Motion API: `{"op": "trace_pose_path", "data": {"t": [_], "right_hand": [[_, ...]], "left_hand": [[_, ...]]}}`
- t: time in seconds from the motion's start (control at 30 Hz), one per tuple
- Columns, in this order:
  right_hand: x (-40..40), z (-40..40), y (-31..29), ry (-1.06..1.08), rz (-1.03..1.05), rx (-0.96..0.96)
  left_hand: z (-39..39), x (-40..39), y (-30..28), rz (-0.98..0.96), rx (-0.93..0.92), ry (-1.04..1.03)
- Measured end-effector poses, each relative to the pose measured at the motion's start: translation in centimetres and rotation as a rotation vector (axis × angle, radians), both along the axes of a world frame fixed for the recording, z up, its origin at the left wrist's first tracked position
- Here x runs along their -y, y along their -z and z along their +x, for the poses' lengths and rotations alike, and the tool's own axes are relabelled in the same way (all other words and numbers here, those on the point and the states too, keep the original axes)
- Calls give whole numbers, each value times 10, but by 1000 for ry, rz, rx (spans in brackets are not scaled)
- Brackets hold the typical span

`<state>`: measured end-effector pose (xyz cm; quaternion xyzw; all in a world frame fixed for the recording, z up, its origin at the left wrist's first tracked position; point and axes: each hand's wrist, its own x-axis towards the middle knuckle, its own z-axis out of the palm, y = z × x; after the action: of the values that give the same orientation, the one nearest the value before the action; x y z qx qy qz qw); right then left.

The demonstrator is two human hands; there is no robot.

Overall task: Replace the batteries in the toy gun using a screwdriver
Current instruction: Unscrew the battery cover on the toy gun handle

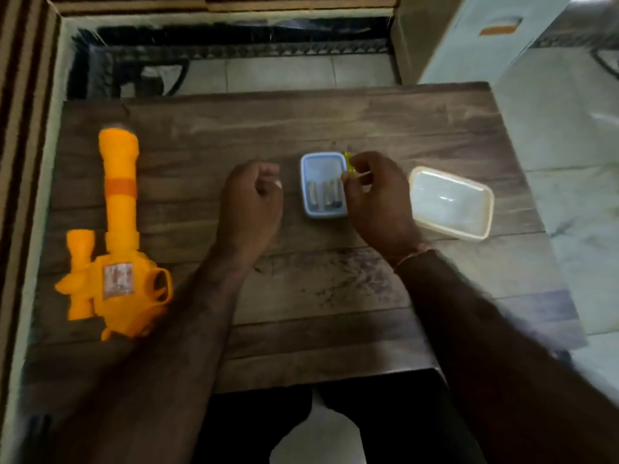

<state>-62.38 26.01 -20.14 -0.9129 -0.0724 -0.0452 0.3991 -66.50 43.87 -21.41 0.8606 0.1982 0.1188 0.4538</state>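
Right now the right hand [378,195] fingers pinch a yellow screwdriver [348,161]; left hand [251,199] fingers curl empty.

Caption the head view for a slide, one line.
Right hand pinches a small yellow-green item beside the blue tray of batteries; left hand curled empty; orange toy gun lies untouched.

Bench [335,128]: matt wood-grain, scuffed nr front. Toy gun [119,229]: smooth orange plastic w/ paper sticker. Blue tub [305,182], cream lid [450,202]: glossy plastic.
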Motion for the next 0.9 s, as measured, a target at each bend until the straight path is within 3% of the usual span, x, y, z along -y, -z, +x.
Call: {"op": "trace_pose_path", "data": {"t": [0.23, 0.37, 0.57, 0.9], "right_hand": [[5, -23, 14, -7, 50, 143], [13, -58, 0, -20, 98, 199], [36, -140, -29, -33, 148, 39], [28, -208, -86, -71, 145, -4]], "left_hand": [[-9, 9, 8, 52, 202, 54], [-51, 4, -6, 135, 319, 45], [-140, 11, -43, 122, 409, -40], [-217, -12, -122, 90, 463, -154]]}}
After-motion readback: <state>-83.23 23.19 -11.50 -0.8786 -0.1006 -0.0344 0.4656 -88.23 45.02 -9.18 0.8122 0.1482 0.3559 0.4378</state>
